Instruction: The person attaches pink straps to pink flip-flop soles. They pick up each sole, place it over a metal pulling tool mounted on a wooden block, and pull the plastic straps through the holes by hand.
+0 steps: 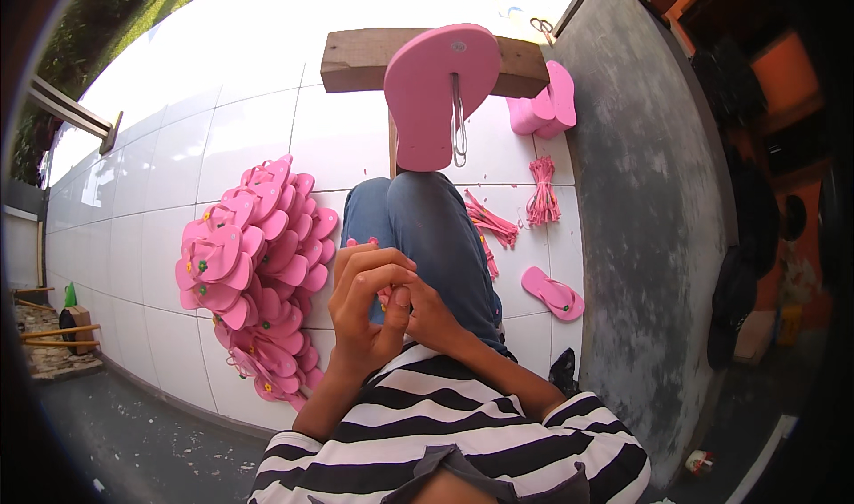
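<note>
Both my hands are together above my lap. My left hand (366, 308) is closed, its fingers bent over a pink sandal strap (384, 297) that shows only in small bits between the fingers. My right hand (431, 313) presses in against it from the right, its fingers mostly hidden behind the left ones. Ahead of my knees, a pink flip-flop sole (440, 95) lies on a wooden block (356, 59). A looped metal wire tool (459, 126) hangs from the sole's toe area.
Left on the white tiles is a large heap of strapped pink flip-flops (267, 273). To the right are stacked pink soles (544, 104), a tied strap bundle (543, 193), loose straps (492, 219) and one finished flip-flop (553, 294). Scissors (541, 28) lie near the grey wall (640, 193).
</note>
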`<state>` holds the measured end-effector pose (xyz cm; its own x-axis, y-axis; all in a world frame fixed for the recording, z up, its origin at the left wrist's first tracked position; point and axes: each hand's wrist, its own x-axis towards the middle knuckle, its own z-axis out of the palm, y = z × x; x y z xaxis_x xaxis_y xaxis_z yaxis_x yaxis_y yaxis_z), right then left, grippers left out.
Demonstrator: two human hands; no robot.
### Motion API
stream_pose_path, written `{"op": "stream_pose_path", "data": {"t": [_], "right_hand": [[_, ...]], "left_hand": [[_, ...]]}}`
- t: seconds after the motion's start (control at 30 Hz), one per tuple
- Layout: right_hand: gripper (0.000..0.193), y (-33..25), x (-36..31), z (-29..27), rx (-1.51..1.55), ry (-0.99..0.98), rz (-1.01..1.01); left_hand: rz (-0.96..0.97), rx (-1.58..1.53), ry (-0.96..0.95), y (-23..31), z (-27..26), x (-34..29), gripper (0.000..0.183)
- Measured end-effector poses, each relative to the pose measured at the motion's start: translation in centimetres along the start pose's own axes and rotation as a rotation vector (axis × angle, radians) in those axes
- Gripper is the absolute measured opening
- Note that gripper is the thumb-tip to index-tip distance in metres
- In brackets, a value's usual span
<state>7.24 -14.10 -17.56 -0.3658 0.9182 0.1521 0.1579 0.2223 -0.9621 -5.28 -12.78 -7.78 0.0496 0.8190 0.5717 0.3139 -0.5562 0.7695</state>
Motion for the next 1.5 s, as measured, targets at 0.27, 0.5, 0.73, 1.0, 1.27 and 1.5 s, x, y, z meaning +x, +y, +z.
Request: {"op": "stream_pose_path", "data": {"t": [0.27, 0.5, 0.73, 1.0, 1.27, 1.5], "right_hand": [[0.031, -6.1, 2.3, -4.5, 0.797, 0.436, 0.087], [0.025, -5.8, 3.9, -5.9, 0.824, 0.642, -0.019], [0.026, -8.6, 2.1, -9.0, 0.167, 0.305, 0.328], [0.039, -8.7, 3.0, -9.0, -0.184, 0.245, -0.352], [0.013, -9.1, 6.0, -11.4, -0.022, 0.527, -0.314], [0.013, -9.5, 8.6, -10.6, 0.139, 0.482, -0.289]], "left_hand": [[-0.356, -0.159, -0.003, 0.2, 1.3, -2.3, 0.034], [-0.741, -0.554, -0.126, 1.0, 1.5, -2.2, 0.027], [-0.501, -0.443, 0.061, -0.6, 0.3, -0.6, 0.013], [-0.423, -0.442, -0.166, 0.0, 0.9, 3.2, 0.017], [0.087, 0.181, 0.006, -0.4, -0.6, 11.3, 0.029], [0.010, 0.056, -0.181, -1.9, -0.3, 19.9, 0.027]]}}
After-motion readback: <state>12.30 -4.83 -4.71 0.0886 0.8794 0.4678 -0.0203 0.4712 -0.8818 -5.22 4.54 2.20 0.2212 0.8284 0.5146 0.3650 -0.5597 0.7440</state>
